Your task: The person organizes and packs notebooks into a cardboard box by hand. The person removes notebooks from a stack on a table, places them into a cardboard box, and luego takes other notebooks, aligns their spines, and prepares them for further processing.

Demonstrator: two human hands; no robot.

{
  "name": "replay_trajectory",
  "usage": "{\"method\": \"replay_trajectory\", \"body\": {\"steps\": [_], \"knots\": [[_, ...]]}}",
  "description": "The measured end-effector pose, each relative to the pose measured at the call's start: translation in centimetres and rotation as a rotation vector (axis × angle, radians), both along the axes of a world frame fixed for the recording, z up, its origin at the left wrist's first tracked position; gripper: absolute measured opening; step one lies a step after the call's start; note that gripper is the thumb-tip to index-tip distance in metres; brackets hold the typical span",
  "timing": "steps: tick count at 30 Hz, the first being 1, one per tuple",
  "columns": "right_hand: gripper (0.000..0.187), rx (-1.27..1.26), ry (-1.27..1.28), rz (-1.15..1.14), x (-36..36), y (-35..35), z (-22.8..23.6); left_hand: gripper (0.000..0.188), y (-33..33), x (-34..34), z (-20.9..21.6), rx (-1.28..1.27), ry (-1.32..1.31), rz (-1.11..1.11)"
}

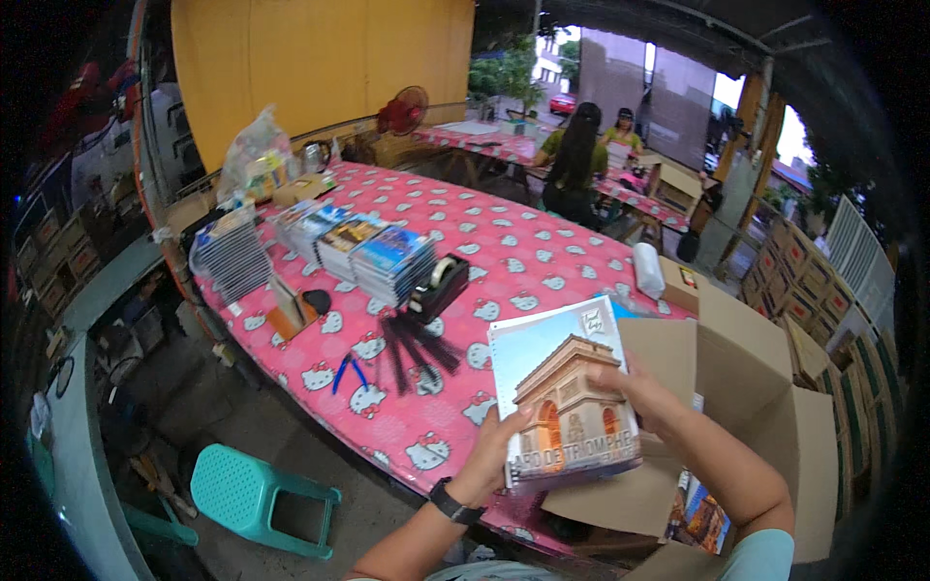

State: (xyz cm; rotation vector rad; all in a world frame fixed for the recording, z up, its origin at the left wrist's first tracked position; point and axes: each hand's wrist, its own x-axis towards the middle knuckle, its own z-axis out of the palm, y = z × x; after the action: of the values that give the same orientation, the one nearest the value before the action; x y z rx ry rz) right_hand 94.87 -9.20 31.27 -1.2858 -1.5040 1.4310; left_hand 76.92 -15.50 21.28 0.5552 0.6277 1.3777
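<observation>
Both my hands grip a stack of notebooks [557, 341], tilted up above the table's near right edge. The top cover carries a picture of a stone arch under a pale blue sky. My left hand [494, 445] is closed on the lower left edge, thumb on the cover; a black watch circles that wrist. Closed on the right side, my right hand [644, 392] has fingers over the cover. Close by on the right stands an open cardboard box [751, 334] with its flaps spread. More colourful notebooks [705, 518] show inside it, partly hidden by my right forearm.
On the pink patterned tablecloth [523, 242] are stacked notebooks [392, 261], a black tape dispenser [441, 288], thin black strips [417, 351], blue-handled pliers [351, 373] and a white roll [647, 271]. A green stool [237, 484] stands left. Two people [581, 155] sit at a farther table.
</observation>
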Motion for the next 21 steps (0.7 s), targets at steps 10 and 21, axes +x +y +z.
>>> {"method": "replay_trajectory", "body": {"steps": [10, 21], "knots": [[0.059, -0.554, -0.134, 0.608, -6.0, 8.2, -5.5, 0.049, -0.2, -14.6, -4.8, -0.014, 0.158, -0.491], [0.072, -0.341, -0.255, 0.397, -13.5, 5.8, -10.2, 0.061, 8.2, -25.1, -10.9, 0.194, 0.737, -0.423]]}}
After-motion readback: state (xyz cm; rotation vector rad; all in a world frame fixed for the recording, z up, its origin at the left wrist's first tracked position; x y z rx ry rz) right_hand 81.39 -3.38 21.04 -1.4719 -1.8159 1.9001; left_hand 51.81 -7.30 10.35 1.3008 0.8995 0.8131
